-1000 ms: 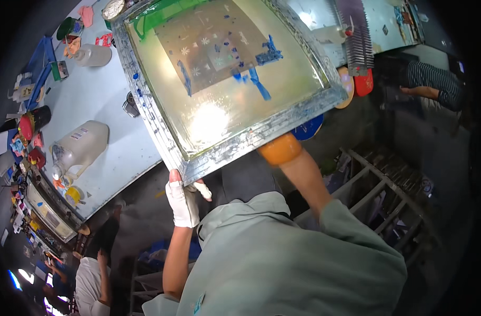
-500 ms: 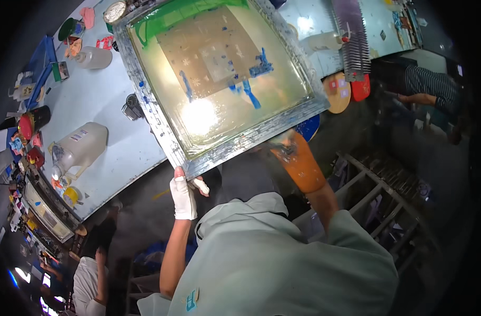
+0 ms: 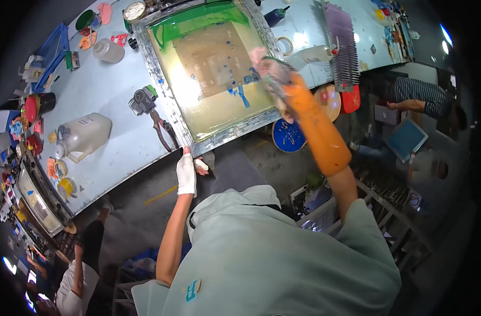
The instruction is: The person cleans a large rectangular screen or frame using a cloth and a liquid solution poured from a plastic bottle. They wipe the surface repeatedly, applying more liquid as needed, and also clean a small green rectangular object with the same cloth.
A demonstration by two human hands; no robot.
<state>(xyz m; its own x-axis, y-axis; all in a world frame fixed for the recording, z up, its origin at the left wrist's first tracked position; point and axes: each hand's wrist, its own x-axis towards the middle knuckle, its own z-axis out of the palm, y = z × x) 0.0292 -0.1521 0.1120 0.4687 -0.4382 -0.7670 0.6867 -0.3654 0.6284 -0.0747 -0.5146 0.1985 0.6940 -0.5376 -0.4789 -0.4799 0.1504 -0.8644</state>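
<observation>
A screen printing frame with metal edges lies tilted on the light blue table, its far side smeared with green ink. Blue scraps show on its brownish mesh. At the frame's near left corner my left hand, in a white glove with some fingertips bare, is closed on the edge. My right hand wears a long orange rubber glove, stained dark at the hand, and is over the frame's right side. Motion blurs its fingers; something pinkish shows at their tips, too smeared to name.
Left of the frame are a watch-like black device, a pair of pliers and a clear plastic jug. A purple toothed rack stands beyond the right side. Round stools are under the table edge. Other people work nearby.
My right hand has swung up and away from the near edge to over the frame's right side. The frame has settled lower onto the table, uncovering the pliers; my left hand keeps its corner.
</observation>
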